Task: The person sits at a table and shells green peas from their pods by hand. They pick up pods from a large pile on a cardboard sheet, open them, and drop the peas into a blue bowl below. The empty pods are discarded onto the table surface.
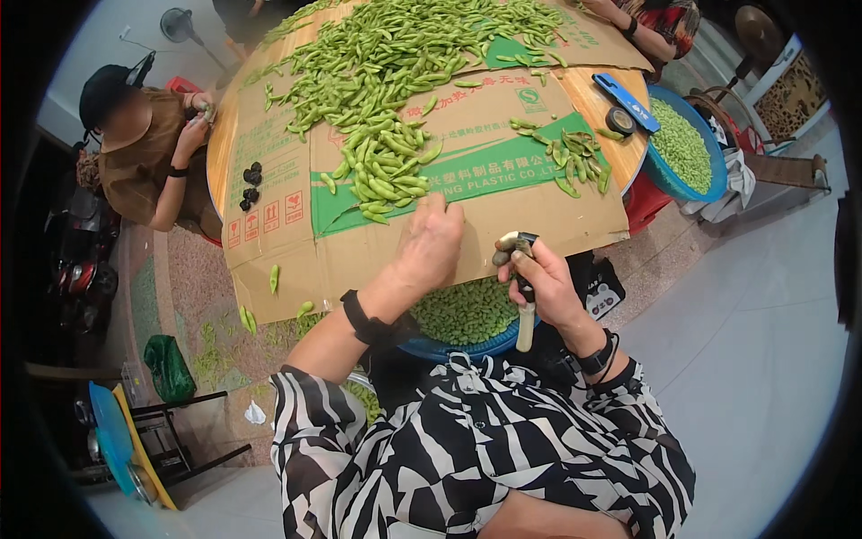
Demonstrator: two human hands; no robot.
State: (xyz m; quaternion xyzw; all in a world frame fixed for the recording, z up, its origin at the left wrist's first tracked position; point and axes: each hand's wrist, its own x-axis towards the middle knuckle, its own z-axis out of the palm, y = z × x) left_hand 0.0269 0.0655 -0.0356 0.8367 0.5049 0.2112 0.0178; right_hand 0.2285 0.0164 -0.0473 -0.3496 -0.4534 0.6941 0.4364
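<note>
Heaped green soybean pods (387,162) reach down the flattened cardboard (377,269) towards me. At the near end of this heap is my left hand (431,239), knuckles up and fingers bent. Its fingertips are hidden, so whether a pod is between them cannot be told. Over the cardboard's front edge, my right hand (542,279) is closed around a small hand tool with a pale handle (525,330) and a black-wrapped upper part. Black tape covers part of one finger. Below the hands, a blue basin (431,348) holds shelled green beans (465,310).
A blue basket (719,172) of shelled beans stands right of the round wooden table (225,145). Black tape (619,121) and a blue box (626,101) lie near the rim. Spent-looking pods (579,158) form a smaller pile. Another person (145,148) sits left; others are across.
</note>
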